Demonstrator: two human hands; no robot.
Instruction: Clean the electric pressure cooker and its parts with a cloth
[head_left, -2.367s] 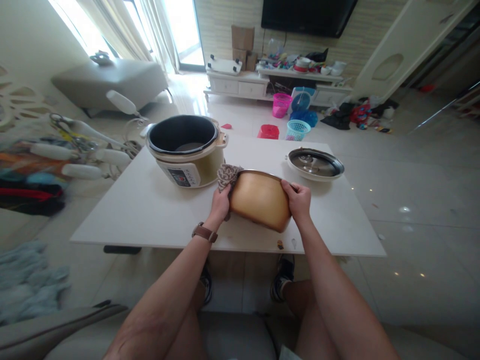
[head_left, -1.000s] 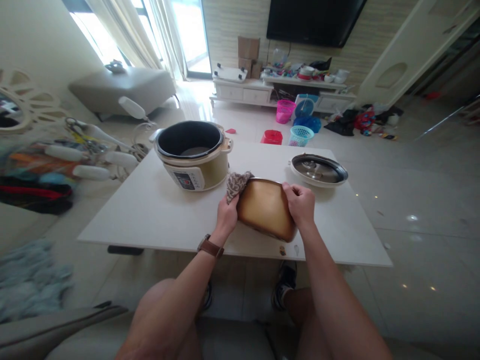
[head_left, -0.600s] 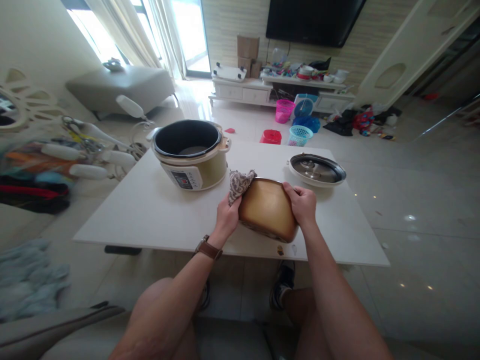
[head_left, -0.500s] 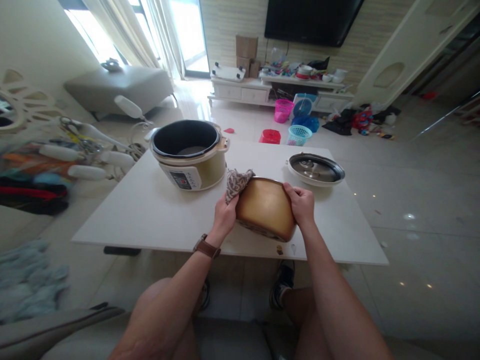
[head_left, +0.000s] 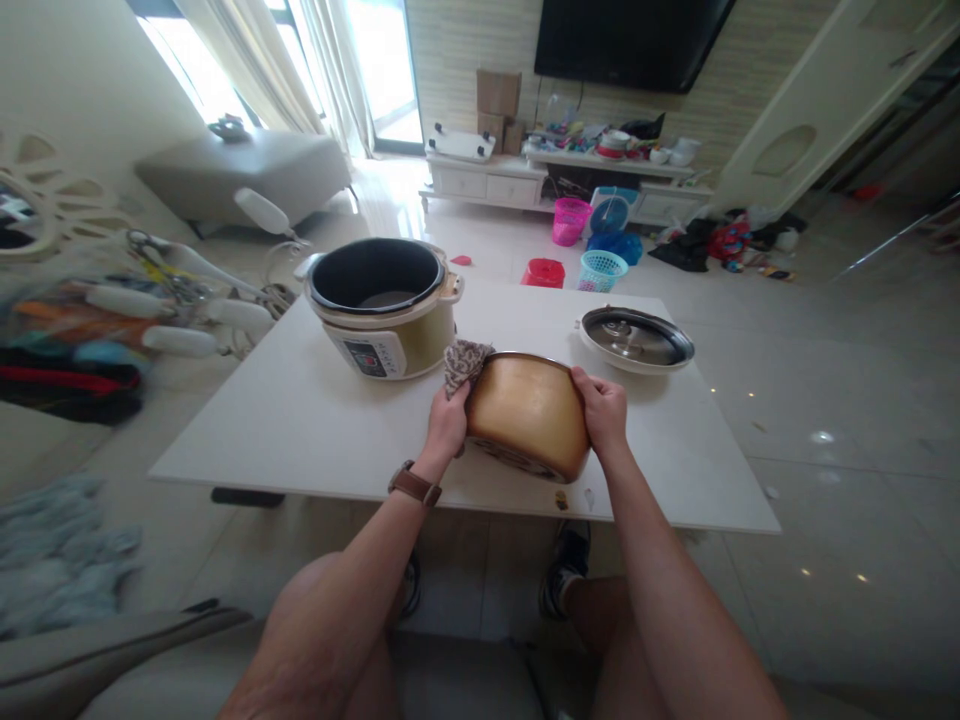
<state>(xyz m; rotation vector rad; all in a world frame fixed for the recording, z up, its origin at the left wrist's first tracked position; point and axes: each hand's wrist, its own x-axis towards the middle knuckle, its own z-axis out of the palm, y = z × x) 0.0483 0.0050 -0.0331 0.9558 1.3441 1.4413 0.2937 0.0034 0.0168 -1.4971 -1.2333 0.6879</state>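
A gold inner pot (head_left: 529,412) is tilted above the front of the white table, its outer wall and part of its base facing me. My left hand (head_left: 448,420) is closed on a patterned brown cloth (head_left: 465,366) at the pot's left side. On the opposite side, my right hand (head_left: 602,408) grips the pot near its rim. The pot's inside is hidden from me. Left of it stands an open electric pressure cooker (head_left: 420,338) with a dark interior. The cooker's lid (head_left: 637,340) lies underside up at the right.
The white table (head_left: 300,430) bears all of these, with two small items at its front edge. Beyond it, on the floor, are a red bin (head_left: 543,272), a light-blue basket (head_left: 600,268) and a pink basket (head_left: 570,220). Cluttered items and cables lie at the left.
The pot's left side and my left hand with the cloth have shifted slightly left, and more of the pot's base shows. My right hand stays on the pot.
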